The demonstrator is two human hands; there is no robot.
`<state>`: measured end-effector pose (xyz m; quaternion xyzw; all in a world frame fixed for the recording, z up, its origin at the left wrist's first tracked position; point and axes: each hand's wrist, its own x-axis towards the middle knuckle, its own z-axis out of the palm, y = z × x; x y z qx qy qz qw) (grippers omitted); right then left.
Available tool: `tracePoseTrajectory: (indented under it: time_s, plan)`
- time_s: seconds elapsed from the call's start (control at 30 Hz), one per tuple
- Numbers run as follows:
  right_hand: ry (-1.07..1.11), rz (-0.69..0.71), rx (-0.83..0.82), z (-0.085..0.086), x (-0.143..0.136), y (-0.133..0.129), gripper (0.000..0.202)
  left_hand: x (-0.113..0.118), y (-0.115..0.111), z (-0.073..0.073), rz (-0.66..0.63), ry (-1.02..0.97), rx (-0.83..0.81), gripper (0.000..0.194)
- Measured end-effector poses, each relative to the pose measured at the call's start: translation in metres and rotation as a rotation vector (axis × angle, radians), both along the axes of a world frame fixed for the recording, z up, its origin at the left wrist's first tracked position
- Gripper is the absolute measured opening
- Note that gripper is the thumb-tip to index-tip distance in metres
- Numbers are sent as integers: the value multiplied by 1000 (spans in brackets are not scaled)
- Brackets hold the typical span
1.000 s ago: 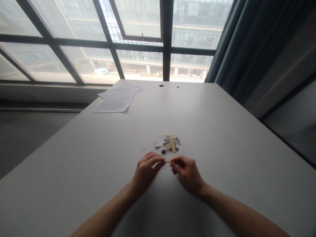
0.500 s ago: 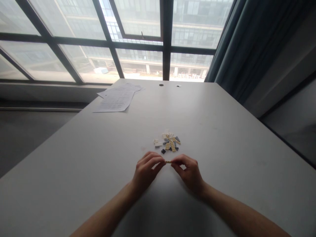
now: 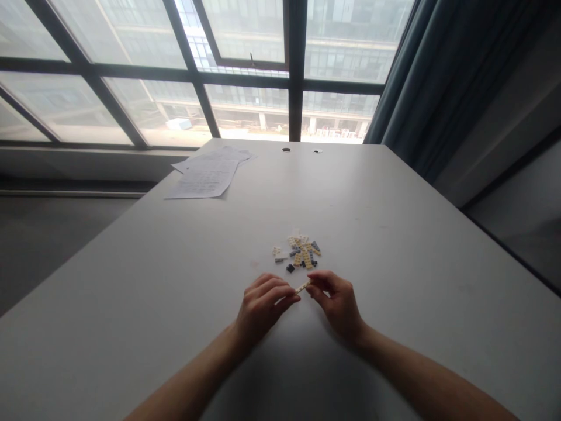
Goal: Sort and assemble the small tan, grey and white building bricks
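Note:
A small, narrow cream-coloured brick piece [image 3: 302,287] is between my two hands, tilted with its right end higher. My left hand [image 3: 266,299] pinches its left end between thumb and fingers. At the other end, the fingertips of my right hand [image 3: 335,299] close on the same piece. Just beyond my hands lies a loose pile of small bricks [image 3: 307,256] in yellow, cream, grey and black. A black brick [image 3: 290,268] sits at the pile's near edge, and a white brick [image 3: 281,255] is on its left side.
The white table [image 3: 394,245] stretches away to the windows. Printed papers [image 3: 205,178] lie overlapping at its far left. Two round holes, one dark [image 3: 286,149], are near the far edge. A dark curtain [image 3: 407,105] hangs at the right.
The held piece has gone from level to tilted, its right end now higher, and more of it shows between my fingers. The pile of bricks has not moved.

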<state>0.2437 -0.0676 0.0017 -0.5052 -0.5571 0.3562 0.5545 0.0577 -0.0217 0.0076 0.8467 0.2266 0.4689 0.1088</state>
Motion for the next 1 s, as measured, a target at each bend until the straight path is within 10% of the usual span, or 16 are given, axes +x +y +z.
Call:
tracePoseTrajectory:
  time_s: [0.33, 1.0]
  plan:
    - [437, 253, -177, 4, -7, 0, 21, -2, -9, 4, -48, 157, 192, 12]
    - [479, 275, -262, 3, -8, 0, 24, 0, -3, 1, 39, 169, 110, 53]
